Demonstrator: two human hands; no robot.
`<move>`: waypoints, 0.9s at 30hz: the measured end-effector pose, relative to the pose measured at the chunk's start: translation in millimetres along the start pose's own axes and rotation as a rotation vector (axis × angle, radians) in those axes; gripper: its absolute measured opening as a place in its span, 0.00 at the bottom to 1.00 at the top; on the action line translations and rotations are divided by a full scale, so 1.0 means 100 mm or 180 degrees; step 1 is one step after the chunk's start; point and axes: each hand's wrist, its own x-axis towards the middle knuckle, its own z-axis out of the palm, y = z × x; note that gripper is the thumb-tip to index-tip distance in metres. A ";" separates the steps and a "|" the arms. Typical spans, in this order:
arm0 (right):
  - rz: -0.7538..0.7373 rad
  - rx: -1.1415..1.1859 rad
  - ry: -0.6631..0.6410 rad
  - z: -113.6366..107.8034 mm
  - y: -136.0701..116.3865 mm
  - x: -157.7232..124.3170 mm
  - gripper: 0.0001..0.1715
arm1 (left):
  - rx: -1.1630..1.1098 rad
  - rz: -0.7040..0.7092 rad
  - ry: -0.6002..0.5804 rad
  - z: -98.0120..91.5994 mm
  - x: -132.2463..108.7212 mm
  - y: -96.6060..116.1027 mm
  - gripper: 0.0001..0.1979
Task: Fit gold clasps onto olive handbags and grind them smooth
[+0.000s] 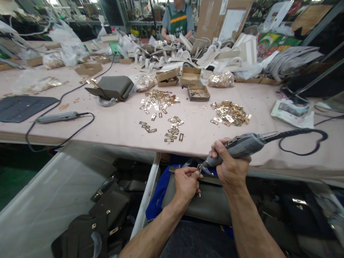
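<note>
My right hand [232, 165] is wrapped round a grey electric screwdriver [245, 145], its cord running off to the right. The screwdriver's tip points down-left at a small gold metal plate [199, 167]. Between the thumb and fingers of my left hand [187, 181] that plate is pinched, close to the tip. Whether the tip touches it I cannot tell. Under both hands an olive-grey handbag [212, 202] lies across my lap, over blue cloth [158, 197]. Part of the bag is hidden by my hands and forearms.
Gold plates lie in piles [231, 113] on the pink-covered table [120, 132]. A second screwdriver [57, 117] and another bag [115, 87] lie to the left. Small cardboard boxes [199, 94] stand behind. Bags fill a bin [153, 175] below. Across the table is a person [178, 21] in a green apron.
</note>
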 end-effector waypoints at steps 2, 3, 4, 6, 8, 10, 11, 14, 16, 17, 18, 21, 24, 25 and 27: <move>-0.0058 -0.0183 -0.0031 -0.01 0.03 -0.02 0.14 | 0.0004 -0.0040 -0.0005 0.00 0.00 0.00 0.15; -0.0107 -0.0294 -0.0058 -0.02 0.04 -0.04 0.13 | 0.0009 -0.0055 -0.0004 0.00 0.00 0.00 0.15; -0.0155 -0.0414 -0.0093 -0.03 0.05 -0.06 0.13 | 0.0010 -0.0067 -0.0004 0.00 -0.01 0.00 0.15; -0.0217 -0.0659 -0.0205 -0.04 0.06 -0.10 0.13 | 0.0001 -0.0081 0.0006 0.00 -0.02 0.01 0.15; -0.0213 -0.0888 -0.0381 -0.04 0.04 -0.16 0.14 | 0.0000 -0.0066 0.0010 0.00 -0.02 0.02 0.15; -0.0254 -0.1081 -0.0572 0.00 0.02 -0.20 0.13 | 0.0033 -0.0012 0.0026 0.00 -0.02 0.02 0.14; -0.0289 -0.1148 -0.0671 0.02 0.00 -0.21 0.13 | 0.0052 0.0018 0.0036 -0.01 -0.01 0.02 0.14; -0.0355 -0.1222 -0.0924 0.06 -0.03 -0.22 0.12 | 0.0089 0.0099 0.0021 -0.02 0.00 0.00 0.12; -0.0269 -0.1219 -0.1209 0.06 -0.04 -0.20 0.13 | 0.0116 0.0130 -0.0008 -0.04 0.00 -0.01 0.11; -0.0210 -0.1221 -0.1356 0.04 -0.05 -0.19 0.13 | 0.0138 0.0141 -0.0024 -0.04 0.00 -0.01 0.11; -0.0142 -0.1223 -0.1492 0.02 -0.06 -0.17 0.14 | 0.0169 0.0150 -0.0041 -0.04 -0.01 -0.01 0.10; 0.0197 -0.1081 -0.1859 -0.08 -0.12 -0.09 0.15 | 0.0320 0.0107 -0.0061 -0.03 -0.03 -0.01 0.10; 0.0670 -0.0477 -0.2665 -0.17 -0.24 0.05 0.17 | 0.0348 0.0237 -0.0142 0.00 -0.04 -0.02 0.13; 0.0763 -0.0181 -0.2926 -0.19 -0.29 0.11 0.18 | 0.0304 0.0285 -0.0180 0.01 -0.04 -0.03 0.15; 0.0755 0.0475 -0.3111 -0.17 -0.40 0.25 0.18 | 0.0241 0.0292 -0.0215 0.03 -0.04 -0.05 0.18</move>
